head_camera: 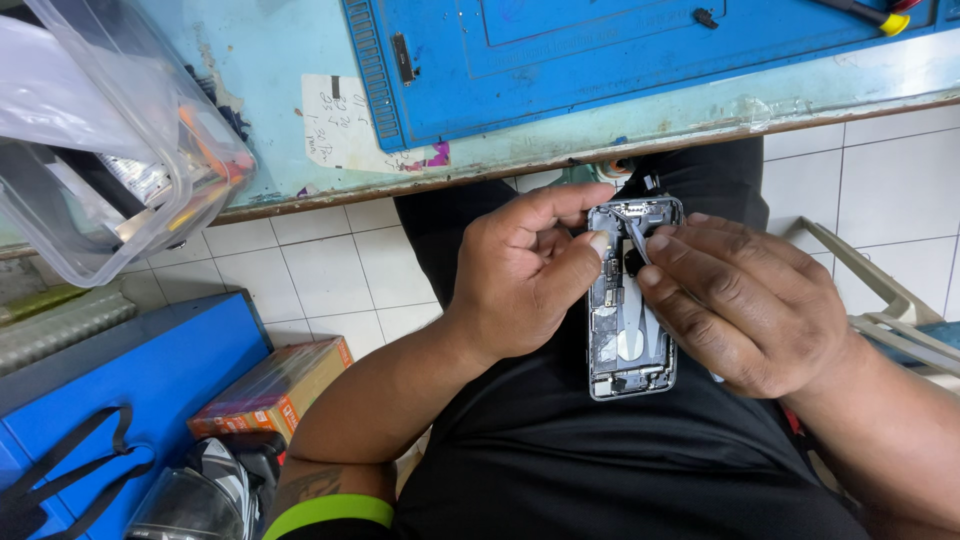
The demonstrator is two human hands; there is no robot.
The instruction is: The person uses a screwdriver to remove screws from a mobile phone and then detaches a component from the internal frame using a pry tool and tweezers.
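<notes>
Over the person's lap, below the bench (640, 125) edge, an opened phone (632, 320) is lying with its inner parts facing up. The left hand (525, 270) is gripping its upper left side, thumb pressing on the inside near the top. The right hand (750, 300) is pinching thin metal tweezers (637, 240) in a narrow grip, the tips working at a small part near the top of the phone. For doing this well, I think the left hand should be holding the frame steady while the tweezers are moving slowly, not pulling on the thin cables. On the bench a blue work mat (620, 50) is lying, and a clear plastic box (100, 140) is standing at the left.
</notes>
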